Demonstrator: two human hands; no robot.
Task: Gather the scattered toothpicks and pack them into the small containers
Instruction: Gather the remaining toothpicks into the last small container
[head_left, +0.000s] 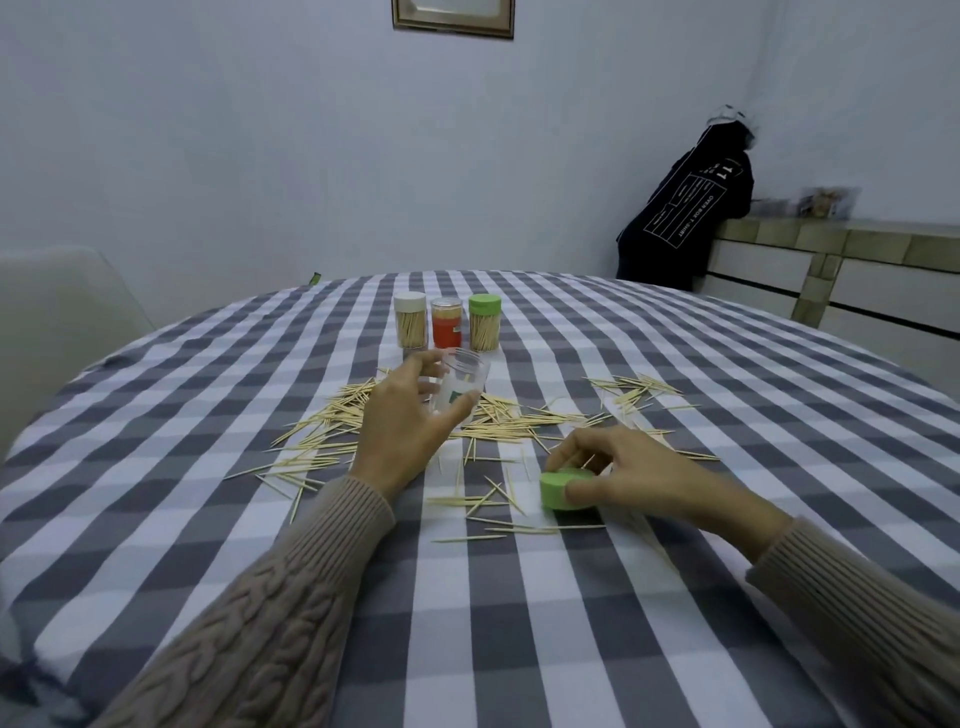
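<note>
The left hand (402, 423) grips an empty clear jar (460, 387). The right hand (618, 475) pinches a green lid (563, 488). Three capped containers (447, 325) hold toothpicks.

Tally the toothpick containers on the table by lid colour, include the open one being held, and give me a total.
White lid: 1, the white-lidded jar
Red: 1, the red jar
Green lid: 1, the green-lidded jar
No lid on: 1, the clear jar held by the left hand; the loose green lid is under the right hand
Total: 4 containers
</note>
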